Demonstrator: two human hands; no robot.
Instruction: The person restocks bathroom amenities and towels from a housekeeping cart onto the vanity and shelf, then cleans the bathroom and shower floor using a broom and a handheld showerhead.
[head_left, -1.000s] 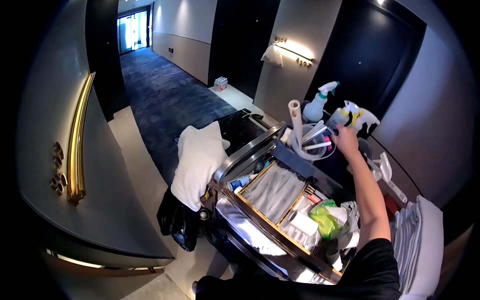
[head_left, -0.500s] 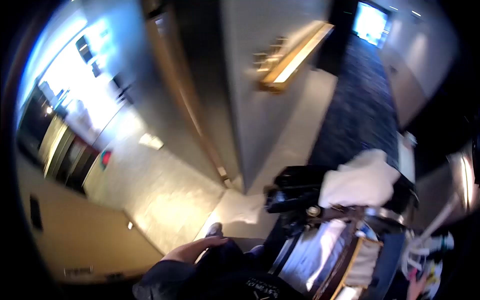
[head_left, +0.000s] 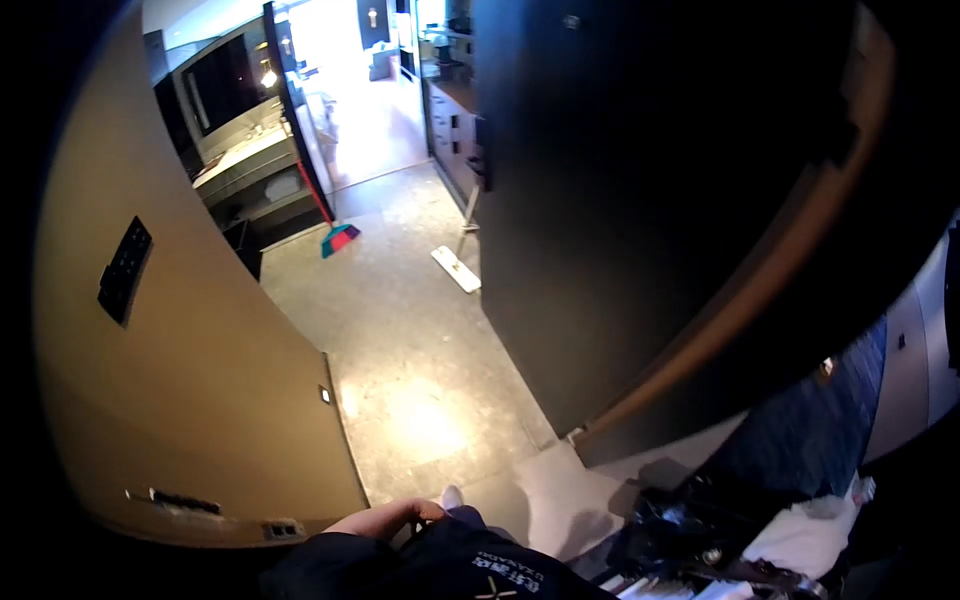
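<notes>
My left hand (head_left: 428, 511) hangs low beside my dark trousers, close to my shoe (head_left: 452, 496). Its fingers are too small and foreshortened to make out, and no object shows in it. My right hand is out of view. At the lower right stands a cart carrying a bunched white cloth (head_left: 800, 548) and a black plastic bag (head_left: 672, 520). Only its upper part shows, along the frame's bottom edge.
A dark door (head_left: 640, 200) stands open on the right. Inside are a broom (head_left: 340, 239) with a teal and pink head, a flat mop (head_left: 456, 269) and a washbasin counter (head_left: 245, 158). A tan wall (head_left: 200, 370) borders the left; blue carpet (head_left: 800, 430) runs outside.
My view has swung left from the corridor and cart to the doorway and room. The cart has slid towards the lower right edge, and the hand at the far right has left the view.
</notes>
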